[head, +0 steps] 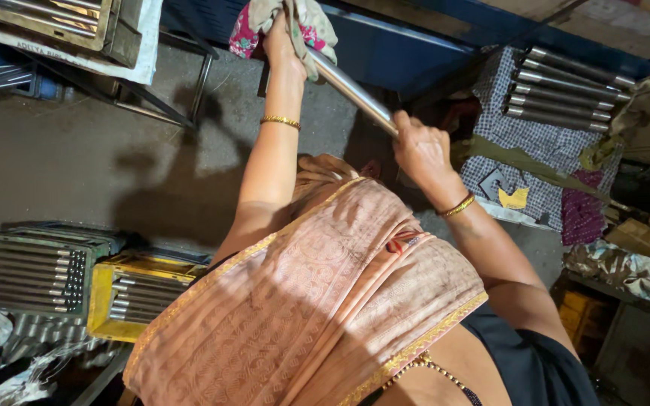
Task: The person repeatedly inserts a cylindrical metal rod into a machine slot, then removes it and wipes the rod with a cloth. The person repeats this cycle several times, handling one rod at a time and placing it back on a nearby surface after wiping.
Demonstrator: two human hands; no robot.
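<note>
A polished steel rod [351, 90] runs slantwise between my two hands. My left hand [281, 46] is at its upper end, closed on a crumpled grey and pink cloth [302, 22] that wraps the rod. My right hand [421, 150] grips the rod's lower end in a fist. Both wrists carry gold bangles. A peach patterned drape [317, 301] over my body fills the lower middle of the view.
Several finished rods [569, 86] lie side by side on a checked cloth [520, 143] at the upper right. More rods fill a yellow crate [103, 301] and a grey-green crate [31, 271] at lower left. A blue bench edge [393, 49] sits behind the hands.
</note>
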